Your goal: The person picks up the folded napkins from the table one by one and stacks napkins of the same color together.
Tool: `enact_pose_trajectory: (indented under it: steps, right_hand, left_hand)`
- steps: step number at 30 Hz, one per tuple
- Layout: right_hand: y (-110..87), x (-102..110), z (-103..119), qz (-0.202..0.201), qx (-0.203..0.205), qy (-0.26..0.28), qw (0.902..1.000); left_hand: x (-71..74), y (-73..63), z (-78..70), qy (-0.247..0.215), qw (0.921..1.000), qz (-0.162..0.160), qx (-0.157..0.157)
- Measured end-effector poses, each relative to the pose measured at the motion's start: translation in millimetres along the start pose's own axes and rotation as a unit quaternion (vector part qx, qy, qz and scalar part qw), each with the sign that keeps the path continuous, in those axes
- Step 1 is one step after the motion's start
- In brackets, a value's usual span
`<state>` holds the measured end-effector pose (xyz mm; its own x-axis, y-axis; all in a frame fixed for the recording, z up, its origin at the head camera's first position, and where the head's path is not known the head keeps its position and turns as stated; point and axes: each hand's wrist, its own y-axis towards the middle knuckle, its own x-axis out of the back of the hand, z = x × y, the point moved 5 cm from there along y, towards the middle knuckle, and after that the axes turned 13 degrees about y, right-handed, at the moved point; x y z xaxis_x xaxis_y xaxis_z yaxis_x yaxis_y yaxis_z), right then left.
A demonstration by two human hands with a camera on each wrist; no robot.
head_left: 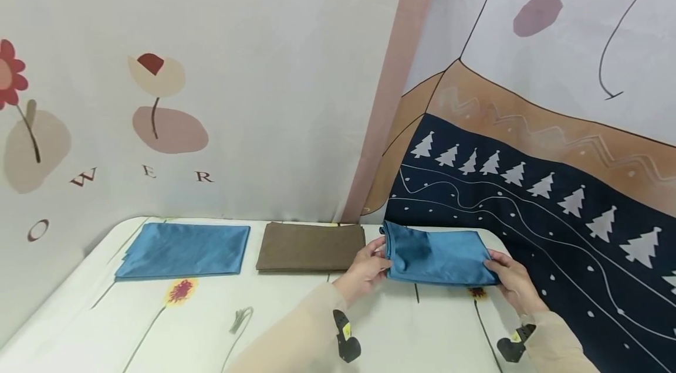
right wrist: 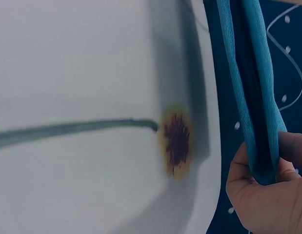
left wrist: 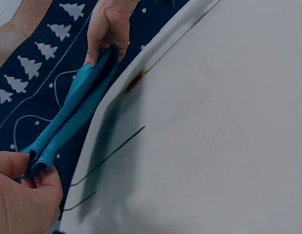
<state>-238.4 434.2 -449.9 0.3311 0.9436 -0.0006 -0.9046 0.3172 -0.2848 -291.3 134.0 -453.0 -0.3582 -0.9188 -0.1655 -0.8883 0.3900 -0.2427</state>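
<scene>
Toward the surface's two o'clock, I see the left grip and right grip pinching opposite ends of a folded blue cloth, a brown cloth at its nine o'clock.

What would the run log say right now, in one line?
left hand: grips blue cloth, left end; right hand: grips its right end; brown cloth: on table; other blue cloth: on table, left
</scene>
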Motion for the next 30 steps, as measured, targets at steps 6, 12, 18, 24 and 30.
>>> enact_pose_trajectory:
  steps: [6,12,18,24,30]
  right_hand:
    - [-9.2,-17.0,2.3,0.028,-0.005,0.011,0.9995]
    - [-19.6,-36.4,2.0,0.048,-0.012,0.053,0.9974]
    - [-32.4,-59.2,3.4,0.073,-0.016,0.076,0.9943]
    - [-41.9,-79.3,4.6,0.084,-0.013,0.071,0.9939]
    - [-52.1,-104.9,8.1,0.116,-0.017,0.082,0.9897]
  left_hand:
    - [21.8,-14.4,-6.2,0.014,0.9997,0.015,-0.010]
    - [40.5,-30.3,-10.2,0.021,0.9992,0.027,-0.023]
    - [61.8,-45.6,-12.9,0.028,0.9989,0.029,-0.024]
    - [85.1,-59.4,-16.3,0.045,0.9979,0.033,-0.034]
    - [108.2,-73.3,-19.5,0.051,0.9979,0.022,-0.033]
